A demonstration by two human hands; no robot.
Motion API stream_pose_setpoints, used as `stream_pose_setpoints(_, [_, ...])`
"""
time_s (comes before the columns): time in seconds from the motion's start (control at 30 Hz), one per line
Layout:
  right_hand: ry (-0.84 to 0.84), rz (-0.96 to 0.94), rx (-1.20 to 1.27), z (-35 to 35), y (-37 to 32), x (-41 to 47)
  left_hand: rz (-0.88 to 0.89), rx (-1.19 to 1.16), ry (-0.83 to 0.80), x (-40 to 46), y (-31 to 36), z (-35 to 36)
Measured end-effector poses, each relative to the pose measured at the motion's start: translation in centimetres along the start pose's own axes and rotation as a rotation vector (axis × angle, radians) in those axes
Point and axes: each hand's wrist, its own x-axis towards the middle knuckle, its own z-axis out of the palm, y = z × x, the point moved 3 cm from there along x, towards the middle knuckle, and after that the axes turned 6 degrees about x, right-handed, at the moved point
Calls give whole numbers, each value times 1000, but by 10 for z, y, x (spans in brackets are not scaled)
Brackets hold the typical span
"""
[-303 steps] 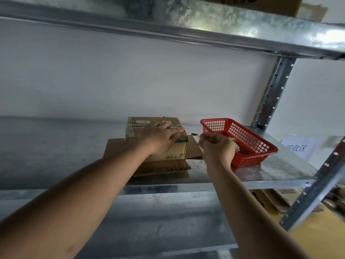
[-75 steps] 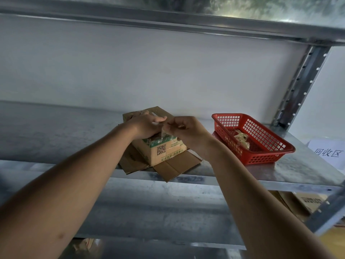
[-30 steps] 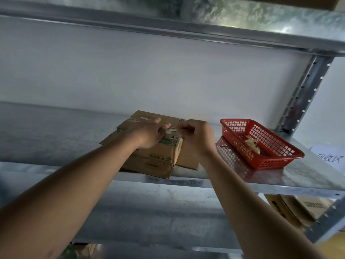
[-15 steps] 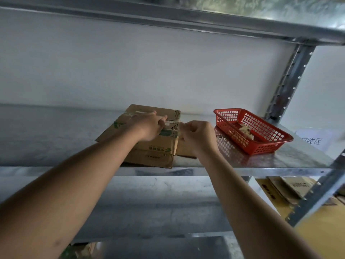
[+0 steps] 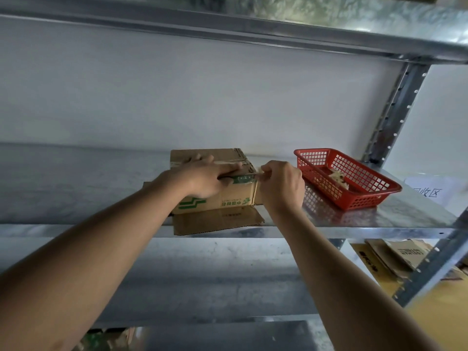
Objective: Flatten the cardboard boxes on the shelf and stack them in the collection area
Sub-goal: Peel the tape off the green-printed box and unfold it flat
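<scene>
A galvanised steel shelf (image 5: 379, 219) runs across the view against a pale wall, with another metal level above it and one below. On its middle sits the cardboard box (image 5: 222, 196), a low brown carton with green printing on the near face; its long axis runs left to right along the shelf, the printed side faces the person, and the print reads upside down. A loose flap (image 5: 217, 222) lies flat on the shelf in front of it and juts past the front edge. To the right, near but not touching the box, a red basket (image 5: 364, 198) stands at an angle with some crumpled pale scraps inside. Below the shelf at the far right lies flattened cardboard (image 5: 402, 252), and a white sign (image 5: 428, 192) with printed characters shows at the right edge. The left hand (image 5: 205, 177) lies on the box's top near its right end, fingers stretched out flat and pressing down. The right hand (image 5: 281, 186) is at the box's right end, fingers curled, pinching a strip of tape (image 5: 258, 171) at the upper corner.
</scene>
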Motion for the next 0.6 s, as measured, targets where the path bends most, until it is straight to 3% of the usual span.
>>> stream_pose_setpoints(0.17, [16, 24, -10, -2, -6, -3, -29, 115, 39, 7, 7, 3])
stream_pose_setpoints(0.27, [-78, 59, 50, -2, -6, -8, -49, 96, 41, 11, 10, 3])
stream_pose_setpoints(0.47, [-316, 352, 581, 7, 8, -14, -41, 63, 49, 5, 11, 5])
stream_pose_setpoints(0.6, [-182, 374, 658, 12, 13, -18, -31, 47, 47, 4, 13, 4])
